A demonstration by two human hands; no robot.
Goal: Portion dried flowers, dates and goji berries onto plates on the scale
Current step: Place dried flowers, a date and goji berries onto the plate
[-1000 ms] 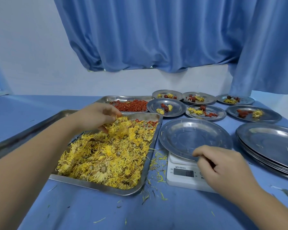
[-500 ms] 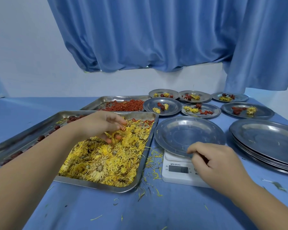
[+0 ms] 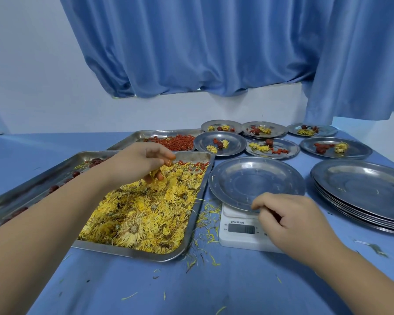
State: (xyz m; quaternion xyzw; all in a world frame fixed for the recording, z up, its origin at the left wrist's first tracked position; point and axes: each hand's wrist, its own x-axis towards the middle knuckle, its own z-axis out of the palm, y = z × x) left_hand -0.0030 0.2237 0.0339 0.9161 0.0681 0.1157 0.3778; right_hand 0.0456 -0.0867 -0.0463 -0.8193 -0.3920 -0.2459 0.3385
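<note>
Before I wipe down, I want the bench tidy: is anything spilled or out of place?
Yes. Loose yellow petals lie scattered on the blue cloth between the flower tray and the scale, outside any container. A few red goji berries also sit mixed into that tray's far right corner, among the dried flowers.

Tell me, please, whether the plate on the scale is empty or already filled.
Empty: the plate on the scale shows bare metal, nothing on it. The left hand pinches dried flowers over their tray.
</note>
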